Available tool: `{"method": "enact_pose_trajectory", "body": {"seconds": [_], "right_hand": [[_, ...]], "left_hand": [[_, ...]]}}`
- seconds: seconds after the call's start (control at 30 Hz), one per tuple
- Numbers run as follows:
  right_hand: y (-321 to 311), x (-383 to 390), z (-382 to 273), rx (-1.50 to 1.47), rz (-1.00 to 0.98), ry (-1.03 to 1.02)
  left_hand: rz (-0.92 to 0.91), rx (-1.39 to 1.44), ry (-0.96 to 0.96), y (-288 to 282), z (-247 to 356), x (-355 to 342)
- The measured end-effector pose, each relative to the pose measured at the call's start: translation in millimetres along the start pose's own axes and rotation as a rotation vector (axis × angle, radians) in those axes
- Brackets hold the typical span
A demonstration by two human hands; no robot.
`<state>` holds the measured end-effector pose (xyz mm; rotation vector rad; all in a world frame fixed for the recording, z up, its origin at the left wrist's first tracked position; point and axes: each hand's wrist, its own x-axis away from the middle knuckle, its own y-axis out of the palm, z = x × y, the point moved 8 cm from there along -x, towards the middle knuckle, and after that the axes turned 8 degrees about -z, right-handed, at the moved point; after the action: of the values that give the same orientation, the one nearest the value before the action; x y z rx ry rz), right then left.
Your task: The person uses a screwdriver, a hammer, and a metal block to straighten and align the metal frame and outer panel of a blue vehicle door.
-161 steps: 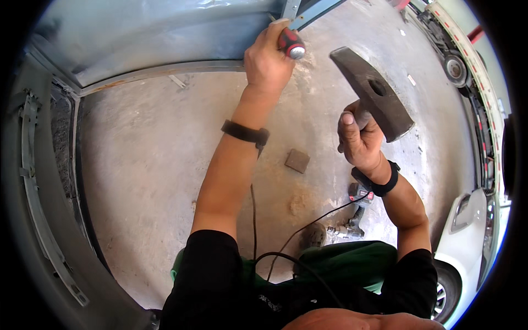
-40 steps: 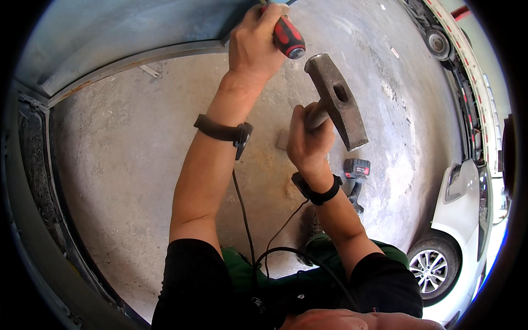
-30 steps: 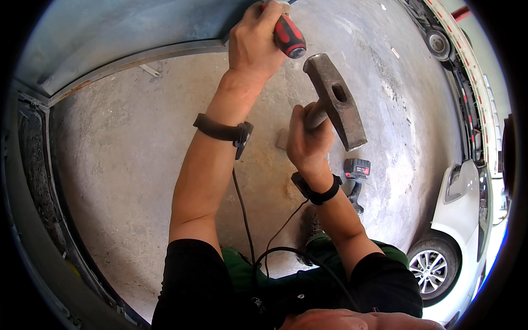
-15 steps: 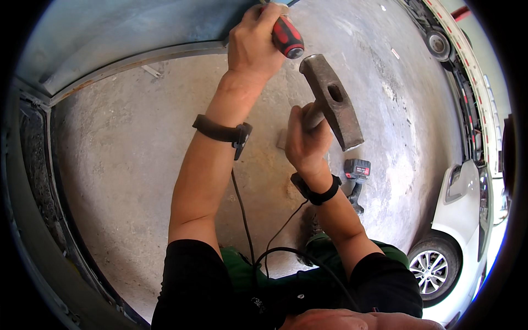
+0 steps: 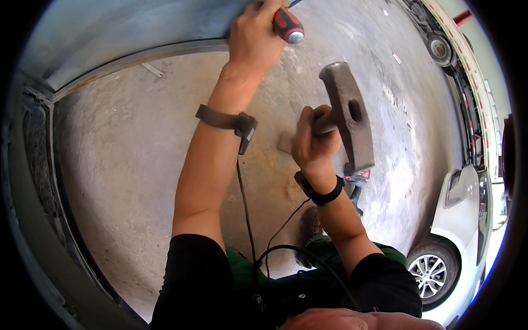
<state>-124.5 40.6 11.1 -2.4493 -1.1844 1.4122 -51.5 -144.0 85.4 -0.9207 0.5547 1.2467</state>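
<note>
At the top of the view my left hand [image 5: 257, 41] is closed round a screwdriver [image 5: 289, 26] with a red-and-black handle. Its round metal end cap faces back toward me, while its shaft and tip are hidden beyond my fingers. That hand is beside the blue-grey metal panel [image 5: 148, 22]. My right hand [image 5: 314, 143], lower and to the right, grips a hammer [image 5: 352, 124] by its handle close under the head. The heavy, worn steel head stands apart from the screwdriver's cap, with an oblong hole visible in its side.
Concrete floor [image 5: 126, 143] spreads below. A cordless power tool [image 5: 358, 177] lies there, partly covered by the hammer head. A small flat block [image 5: 285, 141] is near my right hand. Dark cables [image 5: 246, 214] hang by my body. A white car [image 5: 459, 209] stands at right.
My right hand has swung the hammer a little to the right and down, away from the screwdriver. My left hand has barely shifted.
</note>
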Motion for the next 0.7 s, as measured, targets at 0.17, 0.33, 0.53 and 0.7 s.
{"method": "enact_pose_trajectory", "body": {"seconds": [0.17, 0.33, 0.53, 0.7], "right_hand": [[-18, -5, -13, 0.047, 0.108, -0.129], [-60, -15, -55, -0.490, 0.167, -0.356], [38, -45, 18, 0.024, -0.156, 0.022], [-3, -16, 39, -0.404, 0.177, 0.244]], "left_hand": [[0.054, -0.050, 0.066, 2, -7, 0], [-0.051, -0.004, 0.006, 6, -12, -5], [-0.038, -0.038, -0.069, 21, -54, 24], [-0.038, -0.101, -0.063, 30, -32, 11]]}}
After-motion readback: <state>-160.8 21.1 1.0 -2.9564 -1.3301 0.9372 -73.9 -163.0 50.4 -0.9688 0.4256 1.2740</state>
